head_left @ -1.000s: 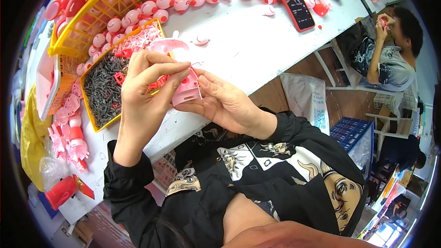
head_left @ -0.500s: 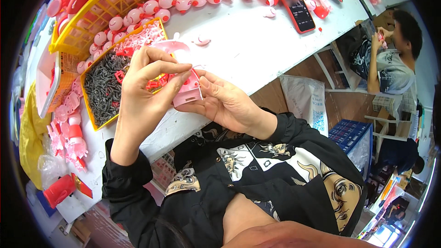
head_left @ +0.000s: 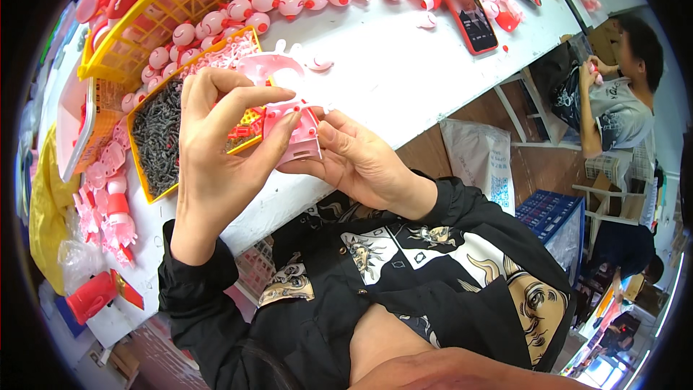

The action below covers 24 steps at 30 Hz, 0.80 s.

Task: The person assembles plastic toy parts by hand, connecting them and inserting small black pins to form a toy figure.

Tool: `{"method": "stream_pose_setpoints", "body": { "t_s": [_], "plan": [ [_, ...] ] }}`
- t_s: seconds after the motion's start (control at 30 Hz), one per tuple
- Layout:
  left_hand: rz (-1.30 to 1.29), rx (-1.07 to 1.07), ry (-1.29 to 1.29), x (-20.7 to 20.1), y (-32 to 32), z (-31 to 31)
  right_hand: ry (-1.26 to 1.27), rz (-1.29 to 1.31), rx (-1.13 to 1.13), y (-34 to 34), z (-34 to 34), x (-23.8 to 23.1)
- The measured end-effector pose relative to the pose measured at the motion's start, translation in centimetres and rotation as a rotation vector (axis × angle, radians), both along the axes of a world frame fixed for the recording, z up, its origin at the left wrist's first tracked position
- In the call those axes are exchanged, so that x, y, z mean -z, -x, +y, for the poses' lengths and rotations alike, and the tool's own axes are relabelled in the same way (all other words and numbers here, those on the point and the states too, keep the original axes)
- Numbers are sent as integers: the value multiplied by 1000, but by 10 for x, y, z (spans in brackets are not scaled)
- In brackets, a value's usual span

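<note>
My right hand (head_left: 364, 166) grips a pink plastic shell (head_left: 302, 146) between thumb and fingers, above the table's near edge. Small red spots show on the shell's inner side. My left hand (head_left: 220, 148) is raised over the shell, thumb and forefinger curled in a pinch close to its upper part. Anything between those fingertips is too small to make out. Behind my left hand lies a yellow tray (head_left: 153, 197) with compartments. It holds dark screw-like pieces (head_left: 155, 141), small pink pieces (head_left: 231, 50) and red pieces partly hidden by the hand.
A yellow basket (head_left: 108, 50) of red and pink parts stands at the back left. Rows of pink ball-shaped pieces (head_left: 290, 5) lie beside it. A red-cased phone (head_left: 465, 11) rests on the white table (head_left: 375, 65). Another person (head_left: 624, 94) sits at right.
My left hand has shifted slightly left, and its thumb and forefinger have parted a little. The shell has tilted, showing more of its inner side. The phone's screen picture differs.
</note>
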<state>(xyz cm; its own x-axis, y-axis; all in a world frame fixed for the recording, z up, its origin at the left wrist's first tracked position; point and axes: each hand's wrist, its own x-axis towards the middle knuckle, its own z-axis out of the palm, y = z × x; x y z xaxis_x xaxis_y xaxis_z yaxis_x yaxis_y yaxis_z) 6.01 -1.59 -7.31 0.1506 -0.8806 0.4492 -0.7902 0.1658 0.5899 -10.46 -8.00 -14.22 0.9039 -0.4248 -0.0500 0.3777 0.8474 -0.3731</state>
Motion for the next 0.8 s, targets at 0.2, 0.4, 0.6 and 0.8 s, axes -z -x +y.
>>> {"method": "stream_pose_setpoints", "body": {
  "t_s": [0.2, 0.4, 0.6, 0.8],
  "plan": [
    [-206, 7, -52, -3, 2, -3, 35, 16, 5, -1, 3, 7],
    [22, 4, -1, -12, -19, 2, -8, 61, 48, 2, -7, 6],
    [-288, -71, -226, 11, -63, -7, 71, 82, 125, 7, -11, 12],
    [-255, 3, -309, 41, -64, -19, -42, 19, 91, 3, -8, 9]
  ]
}}
